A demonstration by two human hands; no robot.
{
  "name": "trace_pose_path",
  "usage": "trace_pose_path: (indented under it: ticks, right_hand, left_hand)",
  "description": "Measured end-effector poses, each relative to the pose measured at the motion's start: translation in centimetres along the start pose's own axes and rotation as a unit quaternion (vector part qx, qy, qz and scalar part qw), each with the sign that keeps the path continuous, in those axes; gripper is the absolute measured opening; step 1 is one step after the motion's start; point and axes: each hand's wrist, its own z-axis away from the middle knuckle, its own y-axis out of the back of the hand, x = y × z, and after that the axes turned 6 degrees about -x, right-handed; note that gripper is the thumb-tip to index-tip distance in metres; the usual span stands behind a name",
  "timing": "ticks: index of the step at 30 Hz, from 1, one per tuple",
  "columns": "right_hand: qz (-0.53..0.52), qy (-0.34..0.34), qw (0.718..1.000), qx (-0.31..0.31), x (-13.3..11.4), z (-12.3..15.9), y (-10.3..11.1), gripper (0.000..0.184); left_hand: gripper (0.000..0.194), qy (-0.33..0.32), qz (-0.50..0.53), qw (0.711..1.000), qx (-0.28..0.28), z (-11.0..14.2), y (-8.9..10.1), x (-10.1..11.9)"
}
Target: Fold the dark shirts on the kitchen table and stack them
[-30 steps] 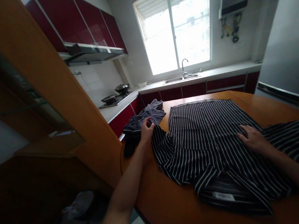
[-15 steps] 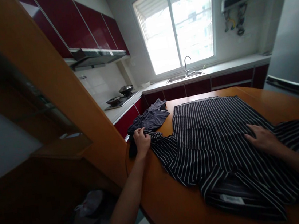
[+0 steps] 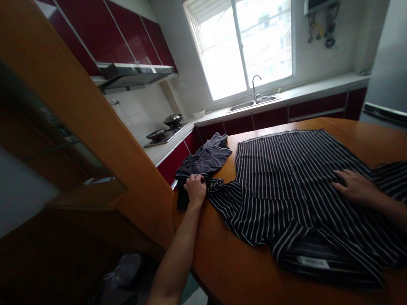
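A black shirt with white stripes point(image 3: 275, 188) lies spread on the wooden table point(image 3: 226, 269), its collar towards me and its hem at the far side. My left hand point(image 3: 195, 189) is closed on the end of its left-hand sleeve, which is bunched near the fingers. My right hand point(image 3: 356, 187) rests on the right half of the shirt body, palm down, fingers stretched out. The other sleeve runs off to the right, past my right forearm. A pale label point(image 3: 313, 262) shows inside the collar.
Crumpled grey and dark clothes point(image 3: 207, 154) lie at the table's left edge, right beside my left hand. A wooden cabinet frame point(image 3: 112, 144) rises on the left. Beyond the table stand a counter with a sink point(image 3: 253, 103), a stove point(image 3: 167, 135) and a fridge point(image 3: 389, 58).
My left hand has moved left and down with the sleeve end, drawing the sleeve outward against the clothes pile. My right hand stays on the shirt. The view has turned slightly left.
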Motion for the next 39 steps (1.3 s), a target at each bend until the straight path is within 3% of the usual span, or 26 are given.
trace_pose_path:
  ticks: [2,6,11,13,15,16,18,22,25,28,31,33,36,39]
  right_hand:
    - [0.016,-0.004,0.999,-0.028,-0.1,0.0,0.2,0.068]
    - [0.022,-0.001,0.999,-0.041,-0.4,0.1,0.7,0.067]
    - [0.026,0.0,0.999,-0.032,-1.0,0.5,1.5,0.063]
    - [0.022,-0.003,0.999,-0.034,-1.3,0.8,1.8,0.062]
    - [0.011,-0.005,0.999,-0.032,-1.7,1.1,2.3,0.061]
    - [0.002,-0.007,1.0,-0.027,-2.0,1.2,2.6,0.059]
    - [-0.021,-0.005,1.0,-0.005,-2.8,1.6,3.5,0.055]
    - [-0.111,0.051,0.992,0.036,-5.0,3.7,6.8,0.043]
    - [-0.209,0.154,0.966,-0.016,-6.8,8.0,10.0,0.043]
    - [-0.243,0.252,0.925,-0.149,-7.9,13.9,12.8,0.054]
    - [-0.223,0.275,0.903,-0.243,-8.1,18.8,14.0,0.084]
    - [-0.211,0.273,0.906,-0.244,-8.0,20.8,13.5,0.089]
    - [-0.196,0.291,0.916,-0.196,-7.7,22.0,11.9,0.071]
    - [-0.185,0.321,0.917,-0.149,-7.4,21.9,11.2,0.059]
  left_hand:
    - [0.016,0.002,0.02,0.999,0.036,-0.3,0.5,-0.1]
    - [0.029,0.048,0.053,0.991,0.115,-0.7,1.3,-1.1]
    - [0.053,0.083,0.063,0.984,0.144,-0.1,2.0,-1.8]
    - [0.057,0.064,0.053,0.981,0.173,0.2,2.6,-0.8]
    - [0.049,-0.006,0.069,0.982,0.175,0.7,3.1,1.1]
    - [0.043,-0.059,0.095,0.983,0.147,1.1,3.4,2.3]
    - [0.03,-0.182,0.173,0.967,0.034,2.5,3.9,4.9]
    - [0.022,-0.393,0.245,0.858,-0.221,8.1,5.7,9.4]
    - [0.046,-0.46,0.231,0.793,-0.326,13.0,7.6,11.2]
    - [0.077,-0.511,0.194,0.756,-0.361,16.7,8.5,12.4]
    - [0.083,-0.546,0.152,0.74,-0.362,18.6,7.6,13.3]
    - [0.082,-0.556,0.136,0.741,-0.351,19.1,6.6,13.7]
    - [0.078,-0.566,0.123,0.748,-0.325,19.3,5.6,14.1]
    - [0.073,-0.57,0.13,0.754,-0.3,19.2,5.8,14.3]
